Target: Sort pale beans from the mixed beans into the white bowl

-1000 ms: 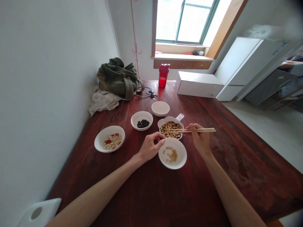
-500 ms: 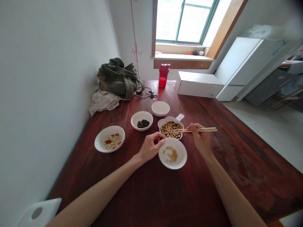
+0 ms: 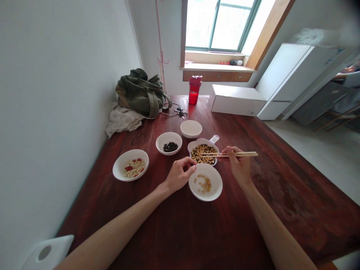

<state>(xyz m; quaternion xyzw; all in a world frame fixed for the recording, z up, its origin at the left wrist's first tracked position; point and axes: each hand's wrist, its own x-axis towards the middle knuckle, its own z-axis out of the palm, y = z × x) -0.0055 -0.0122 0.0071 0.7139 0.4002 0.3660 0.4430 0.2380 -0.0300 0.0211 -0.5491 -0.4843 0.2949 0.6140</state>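
Note:
My right hand (image 3: 238,165) grips a pair of wooden chopsticks (image 3: 247,153), whose tips reach left over a handled white bowl of mixed yellow and black beans (image 3: 203,143). My left hand (image 3: 180,174) is curled, its fingers on the left rim of a nearer white bowl (image 3: 213,189) that holds a few yellow beans. Farther left stand a bowl of black beans (image 3: 168,143) and a bowl of pale and red pieces (image 3: 130,170). An empty white bowl (image 3: 191,128) sits behind them.
All of it rests on a dark red wooden table (image 3: 174,232). At the far end lie a green bag (image 3: 140,93), keys (image 3: 180,111), a red bottle (image 3: 194,90) and a white box (image 3: 237,100). A white wall runs along the left; a white stool (image 3: 46,253) shows at bottom left.

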